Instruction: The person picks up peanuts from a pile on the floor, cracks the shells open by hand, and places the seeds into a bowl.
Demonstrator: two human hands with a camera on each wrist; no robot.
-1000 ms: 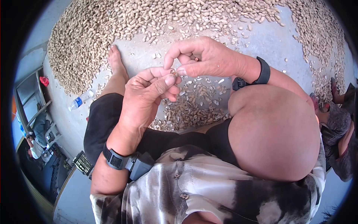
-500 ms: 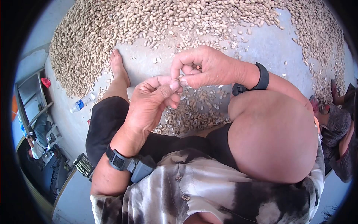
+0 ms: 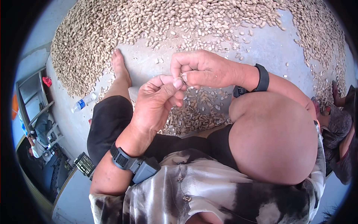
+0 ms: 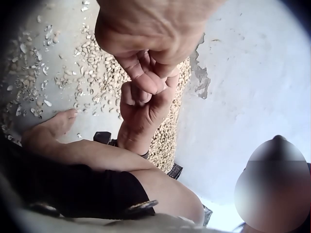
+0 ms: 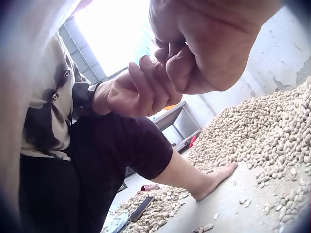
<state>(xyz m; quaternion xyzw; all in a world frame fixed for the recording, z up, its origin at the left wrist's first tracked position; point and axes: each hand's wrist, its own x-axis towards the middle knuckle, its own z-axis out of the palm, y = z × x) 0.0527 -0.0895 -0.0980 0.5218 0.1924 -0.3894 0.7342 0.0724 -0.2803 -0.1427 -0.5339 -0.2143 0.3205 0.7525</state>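
Both hands meet in front of the body, above the floor. My left hand [image 3: 156, 98] pinches a peanut [image 3: 181, 75] between thumb and forefinger; the fingertips cover most of it. From the other side, the thumb and forefinger of my right hand [image 3: 210, 69] pinch at the same peanut, its other fingers curled into the palm. In the left wrist view the left hand [image 4: 155, 36] hides the peanut. The right wrist view has the right hand [image 5: 209, 48] in front of the left fingers. Below the hands lies a heap of opened shells and peanuts [image 3: 194, 117].
A large pile of unshelled peanuts [image 3: 149, 18] spreads over the floor ahead, with another stretch [image 3: 320, 41] at the right. A plastic bottle [image 3: 83, 102] lies left of the bare foot [image 3: 120, 65]. A green crate [image 3: 85, 164] stands farther back. Another person [image 3: 339, 130] sits at right.
Both hands have shifted slightly down and right in the head view, still together. The right fingers have curled in more, and the reddish bit seen in that palm is now hidden.
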